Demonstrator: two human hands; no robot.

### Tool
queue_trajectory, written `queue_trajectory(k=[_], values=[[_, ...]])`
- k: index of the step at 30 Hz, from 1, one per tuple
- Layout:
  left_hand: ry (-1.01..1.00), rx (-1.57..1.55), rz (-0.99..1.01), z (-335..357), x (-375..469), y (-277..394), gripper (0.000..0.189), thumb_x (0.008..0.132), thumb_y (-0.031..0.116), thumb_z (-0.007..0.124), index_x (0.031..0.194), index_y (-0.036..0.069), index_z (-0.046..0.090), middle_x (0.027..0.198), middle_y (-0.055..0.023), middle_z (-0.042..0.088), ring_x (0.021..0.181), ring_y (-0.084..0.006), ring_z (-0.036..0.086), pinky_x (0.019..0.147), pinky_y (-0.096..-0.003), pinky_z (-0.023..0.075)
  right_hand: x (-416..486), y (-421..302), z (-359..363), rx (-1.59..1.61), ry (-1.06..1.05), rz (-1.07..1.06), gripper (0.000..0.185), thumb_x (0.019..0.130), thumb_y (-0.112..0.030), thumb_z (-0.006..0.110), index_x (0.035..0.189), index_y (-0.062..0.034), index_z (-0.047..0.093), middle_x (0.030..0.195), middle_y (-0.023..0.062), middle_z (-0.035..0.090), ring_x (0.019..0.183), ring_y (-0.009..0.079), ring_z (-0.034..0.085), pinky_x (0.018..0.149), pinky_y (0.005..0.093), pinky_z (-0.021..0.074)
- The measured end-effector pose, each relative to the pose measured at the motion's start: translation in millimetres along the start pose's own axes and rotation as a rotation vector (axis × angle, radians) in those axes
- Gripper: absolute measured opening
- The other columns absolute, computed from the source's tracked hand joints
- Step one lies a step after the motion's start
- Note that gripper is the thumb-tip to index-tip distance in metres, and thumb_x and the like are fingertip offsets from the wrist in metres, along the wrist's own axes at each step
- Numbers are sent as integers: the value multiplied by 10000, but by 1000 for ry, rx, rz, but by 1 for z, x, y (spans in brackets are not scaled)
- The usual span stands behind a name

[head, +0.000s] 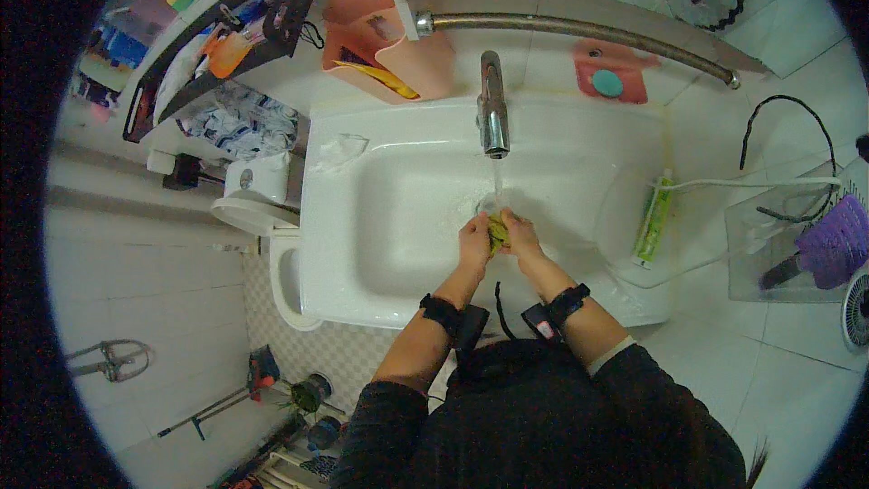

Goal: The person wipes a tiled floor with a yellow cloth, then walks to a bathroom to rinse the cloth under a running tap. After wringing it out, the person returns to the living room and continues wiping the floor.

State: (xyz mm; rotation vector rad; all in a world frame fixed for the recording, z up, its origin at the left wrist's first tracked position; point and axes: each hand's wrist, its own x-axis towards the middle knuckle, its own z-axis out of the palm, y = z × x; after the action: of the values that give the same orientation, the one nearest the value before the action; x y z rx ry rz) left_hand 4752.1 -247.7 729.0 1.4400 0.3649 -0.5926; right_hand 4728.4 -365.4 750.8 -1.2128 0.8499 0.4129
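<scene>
A crumpled yellow-green cloth (498, 234) is bunched between my two hands, low over the basin of a white sink (407, 217). My left hand (474, 239) grips its left side, and my right hand (521, 234) grips its right side. Just beyond my fingertips, a thin stream of water (498, 180) falls from the chrome faucet (494, 109). Both forearms wear black straps with small dark boxes. My palms and the underside of the cloth are hidden.
A green tube (653, 221) lies on the sink's right ledge beside a white cable (747, 183). Behind the sink are a pink holder (421, 61) and a pink soap dish (635, 89) with teal soap. A metal rail (577, 26) crosses above. A toilet (285, 272) stands left.
</scene>
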Motion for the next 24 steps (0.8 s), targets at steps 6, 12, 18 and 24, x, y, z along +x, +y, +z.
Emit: queue_trajectory(k=[6, 12, 18, 24], values=[[-162, -488, -264, -24, 1, -1, 277, 1007, 260, 486, 1129, 37, 596, 1091, -76, 644, 973, -197, 629, 784, -302, 541, 1, 10, -23, 299, -27, -223, 265, 967, -206, 561, 1142, -10, 596, 1117, 84, 635, 999, 193, 619, 836, 323, 507], [-403, -502, -403, -25, 1, -12, 326, 998, 297, 510, 1193, 44, 579, 1161, -81, 633, 1059, -224, 616, 925, -330, 512, -16, 7, -46, 638, -299, -109, 251, 894, -68, 549, 1141, -42, 584, 1110, 68, 631, 947, 201, 618, 750, 302, 502], [-254, -420, -236, -23, 2, 0, 252, 1003, 288, 516, 1120, 71, 569, 1069, -71, 632, 997, -227, 628, 883, -380, 527, -40, -3, -61, 586, -193, 50, 270, 868, -119, 596, 1136, -85, 594, 1078, 53, 632, 937, 179, 600, 759, 325, 478], [-180, -504, -118, -11, -13, 34, 150, 991, 207, 548, 1064, 77, 561, 986, -57, 633, 915, -208, 636, 776, -384, 551, -97, -19, -88, 58, -179, 66, 316, 887, -239, 658, 1164, -102, 594, 1072, 24, 622, 958, 142, 572, 804, 348, 437]])
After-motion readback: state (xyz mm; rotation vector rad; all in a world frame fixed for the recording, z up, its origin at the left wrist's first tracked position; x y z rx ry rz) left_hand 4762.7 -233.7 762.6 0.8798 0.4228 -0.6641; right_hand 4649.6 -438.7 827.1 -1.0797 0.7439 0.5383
